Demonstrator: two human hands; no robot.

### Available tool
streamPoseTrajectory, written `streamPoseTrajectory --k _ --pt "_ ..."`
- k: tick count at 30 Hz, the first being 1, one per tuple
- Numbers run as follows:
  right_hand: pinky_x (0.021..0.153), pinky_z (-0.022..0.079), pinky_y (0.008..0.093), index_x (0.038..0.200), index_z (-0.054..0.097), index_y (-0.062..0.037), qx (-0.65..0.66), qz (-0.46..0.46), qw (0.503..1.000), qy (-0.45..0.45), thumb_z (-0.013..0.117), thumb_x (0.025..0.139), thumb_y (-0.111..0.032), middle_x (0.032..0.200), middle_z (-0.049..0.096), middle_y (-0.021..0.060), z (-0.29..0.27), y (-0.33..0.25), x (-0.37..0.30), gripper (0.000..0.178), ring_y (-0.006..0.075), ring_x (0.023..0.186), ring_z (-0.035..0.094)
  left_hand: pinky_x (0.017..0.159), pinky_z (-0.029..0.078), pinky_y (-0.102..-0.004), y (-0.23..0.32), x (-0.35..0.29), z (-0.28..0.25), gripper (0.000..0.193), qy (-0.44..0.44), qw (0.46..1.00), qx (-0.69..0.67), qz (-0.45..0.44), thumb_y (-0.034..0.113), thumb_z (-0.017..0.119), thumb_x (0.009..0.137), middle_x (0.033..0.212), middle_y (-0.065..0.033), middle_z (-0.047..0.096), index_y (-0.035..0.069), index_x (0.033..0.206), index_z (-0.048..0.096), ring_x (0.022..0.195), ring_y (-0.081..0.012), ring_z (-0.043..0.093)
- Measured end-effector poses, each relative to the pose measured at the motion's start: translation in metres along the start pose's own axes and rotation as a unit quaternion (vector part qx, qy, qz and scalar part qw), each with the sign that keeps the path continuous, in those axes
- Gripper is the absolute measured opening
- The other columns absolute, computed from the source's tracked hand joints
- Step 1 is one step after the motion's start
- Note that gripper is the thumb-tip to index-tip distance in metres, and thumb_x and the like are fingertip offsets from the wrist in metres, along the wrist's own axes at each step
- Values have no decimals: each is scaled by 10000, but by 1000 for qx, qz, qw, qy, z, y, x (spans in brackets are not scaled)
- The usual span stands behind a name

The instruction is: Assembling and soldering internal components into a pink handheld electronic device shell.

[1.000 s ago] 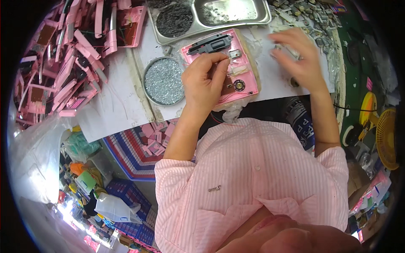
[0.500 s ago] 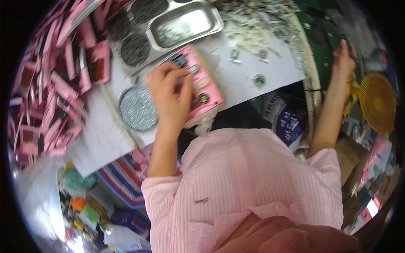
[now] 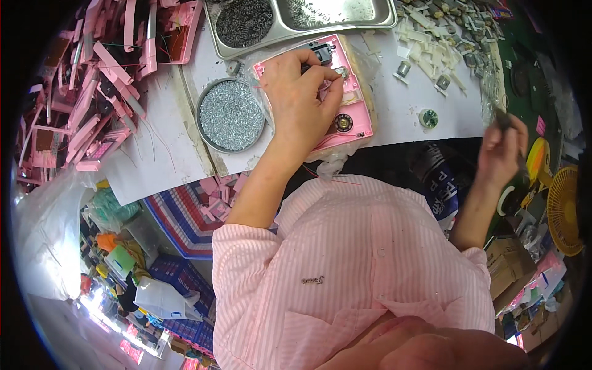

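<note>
My left hand (image 3: 299, 98) lies on a pink plastic housing (image 3: 357, 117) on the white table, its fingers curled down and pinching at a small part near the housing's top. A round brass-coloured piece (image 3: 343, 122) sits in the housing by my thumb. My right hand (image 3: 501, 151) is off the table's right edge, closed around a thin dark tool (image 3: 502, 118) that is blurred.
A round tin of small silver screws (image 3: 231, 115) stands left of the housing. A metal tray (image 3: 296, 18) with springs and screws lies at the back. Several pink shells (image 3: 92, 92) are piled on the left, small motors and white parts (image 3: 438, 43) at the back right. A yellow fan (image 3: 564, 209) stands at right.
My right hand left the table, swung out to the right, and now comes back lower holding a thin tool. My left hand stayed on the pink housing.
</note>
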State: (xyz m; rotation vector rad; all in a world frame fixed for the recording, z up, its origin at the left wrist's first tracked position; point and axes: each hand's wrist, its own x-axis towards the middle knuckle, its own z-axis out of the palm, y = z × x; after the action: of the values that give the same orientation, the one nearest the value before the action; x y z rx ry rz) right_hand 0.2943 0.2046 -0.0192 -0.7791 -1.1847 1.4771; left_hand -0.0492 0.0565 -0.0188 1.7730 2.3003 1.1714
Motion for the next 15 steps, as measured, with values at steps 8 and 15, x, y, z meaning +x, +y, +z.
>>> streamPoseTrajectory --k 8,15 --pt "658 477 200 1157 621 47 -136 103 970 -174 709 898 4 883 664 47 103 22 -21 277 63 722 588 840 355 -422 -3 2 4 122 1 1000 2 7 165 809 720 989 -45 577 124 821 754 954 -283 498" --pt "657 409 175 1155 633 36 -177 57 957 -225 719 898 15 903 647 9 121 30 -20 272 29 745 526 853 355 -420 -2 1 4 134 1 1000 6 11 169 813 723 986 -53 579 125 838 761 948 -280 503"
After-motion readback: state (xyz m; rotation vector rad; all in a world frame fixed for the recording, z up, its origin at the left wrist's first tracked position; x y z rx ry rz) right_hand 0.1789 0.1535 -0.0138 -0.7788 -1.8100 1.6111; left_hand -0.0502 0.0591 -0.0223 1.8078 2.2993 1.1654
